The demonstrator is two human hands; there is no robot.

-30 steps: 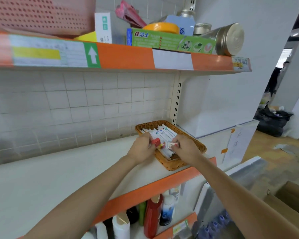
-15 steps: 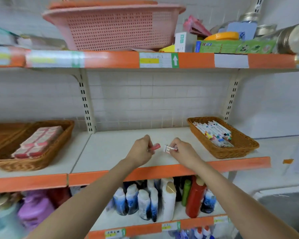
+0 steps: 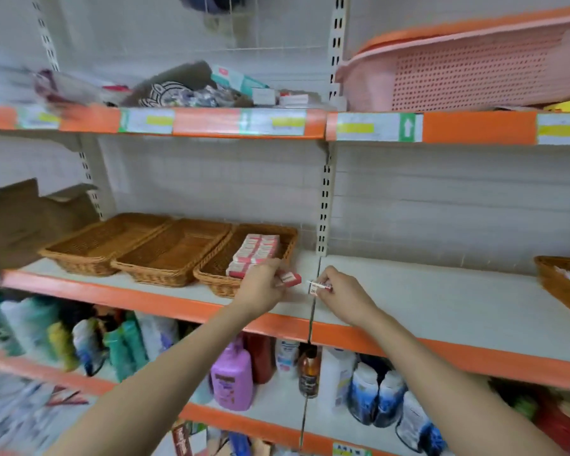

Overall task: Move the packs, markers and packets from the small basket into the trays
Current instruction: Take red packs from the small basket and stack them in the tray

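My left hand (image 3: 263,284) holds a small red-and-white pack (image 3: 288,279) just in front of the right-hand wicker tray (image 3: 211,274), which holds a stack of like red-and-white packs (image 3: 255,250). My right hand (image 3: 341,292) pinches a small white item with a red end (image 3: 319,286) over the white shelf. Two more wicker trays, middle (image 3: 175,248) and left (image 3: 106,238), stand beside the first with nothing in them. The small basket (image 3: 560,284) sits at the far right edge, mostly cut off.
A pink perforated plastic basket (image 3: 474,67) and loose goods lie on the shelf above. Bottles, among them a purple one (image 3: 232,378), fill the shelf below. Brown cardboard (image 3: 23,222) leans at the far left. A slotted upright (image 3: 324,205) divides the bays.
The view has swung left from the small basket to the three trays. Both hands have carried their items leftward, and my left hand now reaches the right-hand tray's near rim.
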